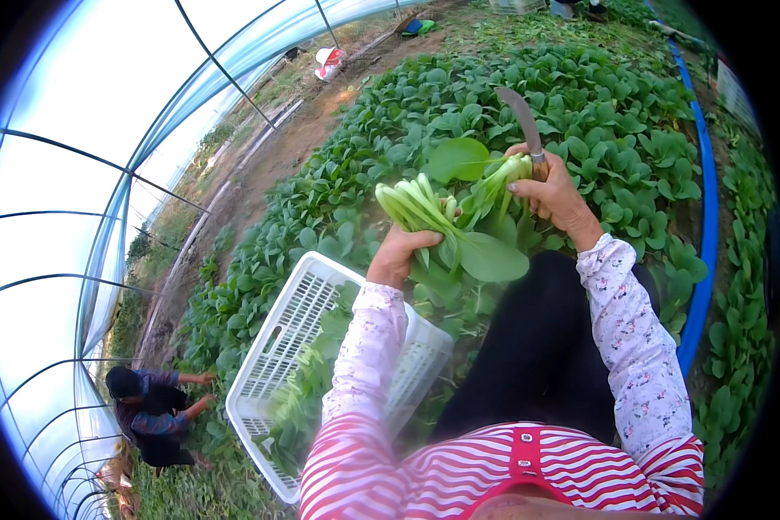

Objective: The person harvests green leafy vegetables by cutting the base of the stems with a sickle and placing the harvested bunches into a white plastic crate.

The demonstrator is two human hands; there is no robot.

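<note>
My left hand (400, 250) grips a bunch of leafy greens (422, 201), its pale cut stems fanned upward and its leaves hanging to the right. In my right hand (556, 188) are a wooden-handled harvesting knife (523, 117), its curved blade pointing up and away, and a smaller bunch of greens (497, 182) pinched by the pale stem ends. The two bunches meet between my hands, so I cannot tell where their leaves separate. Below my left forearm stands a white plastic crate (286, 318), partly filled with cut greens (305, 390); my sleeve hides part of it.
Rows of growing greens (442, 110) spread ahead. A blue hose (702, 195) runs along the right side. At lower left a co-worker (149, 416) crouches with hands among the plants. Arched greenhouse framing (130, 172) with plastic film borders the left. A red-and-white object (328, 63) lies by the far path.
</note>
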